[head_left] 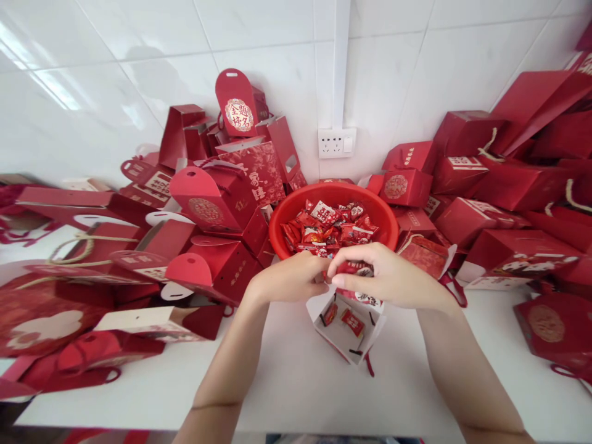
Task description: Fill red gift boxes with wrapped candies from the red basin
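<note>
My right hand (393,271) curls its fingers and thumb around a red candy packet (352,266) printed "SWEET", just above a small gift box. My left hand (293,275) is closed, its fingertips meeting those of my right hand; whatever they pinch is hidden. Below both hands, the open gift box (340,339) stands on the white table, showing a pale inside and dark cord ends. Inside lie a red and gold packet (353,322) and another small red packet (330,313). Just behind my hands is a red basin (391,228) holding many red wrapped candies (324,213).
Red gift boxes are heaped at the left (215,203) and right (513,185), some with rope handles. Behind the basin, a wall socket (337,143) sits on the tiled wall (268,37). The white table (287,382) runs across the front.
</note>
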Available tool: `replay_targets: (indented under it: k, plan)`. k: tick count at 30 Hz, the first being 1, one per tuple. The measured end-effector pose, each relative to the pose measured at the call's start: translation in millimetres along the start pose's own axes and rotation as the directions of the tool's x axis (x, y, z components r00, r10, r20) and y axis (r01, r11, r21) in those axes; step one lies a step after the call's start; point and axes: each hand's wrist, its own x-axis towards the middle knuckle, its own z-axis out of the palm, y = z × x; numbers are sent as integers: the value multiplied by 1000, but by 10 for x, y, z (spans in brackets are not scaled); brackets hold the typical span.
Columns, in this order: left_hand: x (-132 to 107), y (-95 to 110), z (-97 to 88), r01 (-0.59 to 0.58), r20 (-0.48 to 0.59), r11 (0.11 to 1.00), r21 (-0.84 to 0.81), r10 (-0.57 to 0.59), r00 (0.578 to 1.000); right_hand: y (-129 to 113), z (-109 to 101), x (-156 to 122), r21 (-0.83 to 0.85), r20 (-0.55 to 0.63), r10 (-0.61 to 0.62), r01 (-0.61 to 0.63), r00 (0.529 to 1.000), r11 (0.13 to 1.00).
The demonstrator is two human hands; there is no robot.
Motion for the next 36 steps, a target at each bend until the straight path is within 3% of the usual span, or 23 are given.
replay_targets:
  k: [4, 10, 14, 18, 22, 25, 29, 36]
  plan:
    - [16, -28, 13, -39, -26, 997, -64, 37, 999, 21, 70, 48, -141, 117, 18, -1, 993, 990]
    - [19, -48, 21, -15, -22, 996, -86, 13, 1000, 88, 114, 105, -322, 116, 63, -23, 991, 947]
    - [13, -34, -3, 27, 15, 998, -49, -26, 1000, 92, 54, 64, -281, 118, 84, -48, 990, 959]
    - [11, -29, -15, 42, 24, 999, 2, -42, 999, 58, -29, -13, -90, -5, 128, -128, 992, 988]
    - [24, -51, -9, 27, 22, 1000, -2, -27, 999, 21, -57, -51, -69, -52, 22, -26, 998, 997]
    - [33, -58, -10, 12, 34, 1000, 0, -12, 999, -1, -39, -35, -155, 53, -37, 45, 998, 987]
    - [32, -51, -15, 29, 47, 999, -18, -28, 998, 7, -9, 9, -251, 258, 8, 59, 966, 966]
    - [20, -45, -14, 39, 47, 999, -2, -39, 998, 76, -54, -21, -293, 190, 21, 36, 982, 956]
